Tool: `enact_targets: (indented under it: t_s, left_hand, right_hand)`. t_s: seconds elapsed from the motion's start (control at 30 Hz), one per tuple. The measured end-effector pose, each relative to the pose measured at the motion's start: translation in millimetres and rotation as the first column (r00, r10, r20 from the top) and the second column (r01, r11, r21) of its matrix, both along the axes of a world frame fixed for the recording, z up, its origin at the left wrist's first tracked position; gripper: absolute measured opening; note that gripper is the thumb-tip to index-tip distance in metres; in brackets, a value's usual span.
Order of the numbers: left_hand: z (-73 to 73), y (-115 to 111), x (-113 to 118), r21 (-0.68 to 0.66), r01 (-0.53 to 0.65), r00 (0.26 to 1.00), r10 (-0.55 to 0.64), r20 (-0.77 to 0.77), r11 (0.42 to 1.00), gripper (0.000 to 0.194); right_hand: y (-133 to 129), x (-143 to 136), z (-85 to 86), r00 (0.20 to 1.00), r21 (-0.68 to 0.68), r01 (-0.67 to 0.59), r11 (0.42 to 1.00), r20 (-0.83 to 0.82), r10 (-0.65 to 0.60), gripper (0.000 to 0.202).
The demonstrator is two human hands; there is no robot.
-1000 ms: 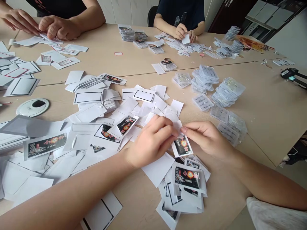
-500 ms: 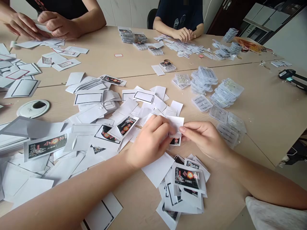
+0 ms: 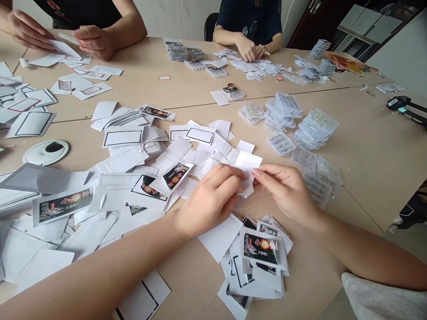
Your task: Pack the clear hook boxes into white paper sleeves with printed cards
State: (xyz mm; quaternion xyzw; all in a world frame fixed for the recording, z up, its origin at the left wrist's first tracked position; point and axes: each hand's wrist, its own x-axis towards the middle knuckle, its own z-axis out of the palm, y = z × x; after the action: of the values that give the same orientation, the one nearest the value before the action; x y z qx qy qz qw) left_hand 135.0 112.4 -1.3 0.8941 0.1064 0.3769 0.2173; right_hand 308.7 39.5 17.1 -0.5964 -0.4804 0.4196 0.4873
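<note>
Between my two hands is a small white paper packet (image 3: 248, 162), its plain side up. My right hand (image 3: 287, 189) pinches its right edge between thumb and fingers. My left hand (image 3: 213, 198) has its fingers curled in at the packet's lower left edge; its fingertips are partly hidden. Just below lies a loose pile of packets with black printed labels (image 3: 260, 249), next to a blank white sheet (image 3: 220, 238). To the left spreads a heap of white papers and packets (image 3: 123, 158), some with black frames or printed labels.
Clear plastic boxes (image 3: 315, 129) stand stacked beyond my right hand. A round white table grommet (image 3: 46, 152) sits at left. Across the table (image 3: 367, 146), one person's hands (image 3: 95, 42) hold papers; another's hands (image 3: 251, 50) rest over small papers.
The packet in my hands has shifted slightly up and right, and the black label beneath it no longer shows. The person at upper left has spread their hands apart, holding a white paper.
</note>
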Motion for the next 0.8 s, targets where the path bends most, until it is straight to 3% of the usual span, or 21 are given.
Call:
enact_targets:
  t_s: [0.53,0.8]
  left_hand:
    - [1.9,0,-1,-0.017,0.098,0.995,-0.098,-0.005,0.995,0.016]
    - [0.2,0,0,-0.038,0.151,0.989,-0.151,0.005,0.988,0.016]
  right_hand:
    - [9,17,-0.6,0.971,0.127,0.147,0.981,0.169,-0.168,0.025]
    - [14,25,-2.4,0.976,0.133,0.136,0.982,0.153,-0.156,0.024]
